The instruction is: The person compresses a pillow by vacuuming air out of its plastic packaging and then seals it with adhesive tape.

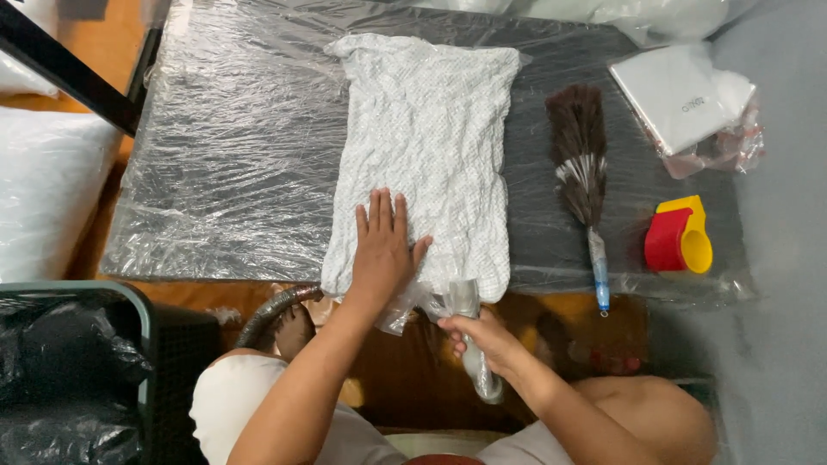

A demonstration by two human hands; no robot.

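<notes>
- Fingers (pixel 379 220) of my left hand (pixel 382 254) spread flat on the bagged white cloth (pixel 426 146) on the table (pixel 233 155).
- My right hand (pixel 482 340) grips the vacuum nozzle (pixel 465 301) at the bag's mouth; the cloth looks partly flattened.

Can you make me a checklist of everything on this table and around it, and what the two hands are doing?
Surface: dark board covered in clear plastic wrap.
Job's things: white bag of crinkled cloth lying flat; grey nozzle at its near edge; grey hose curving below the board.
Clutter: brown feather duster with blue handle; red and yellow tape holder; white flat packet in plastic.
Grippers: left hand pressed flat on the bag; right hand gripping the nozzle.
Cables: nothing seen.
Surroundings: bin with black liner; white pillow.
</notes>
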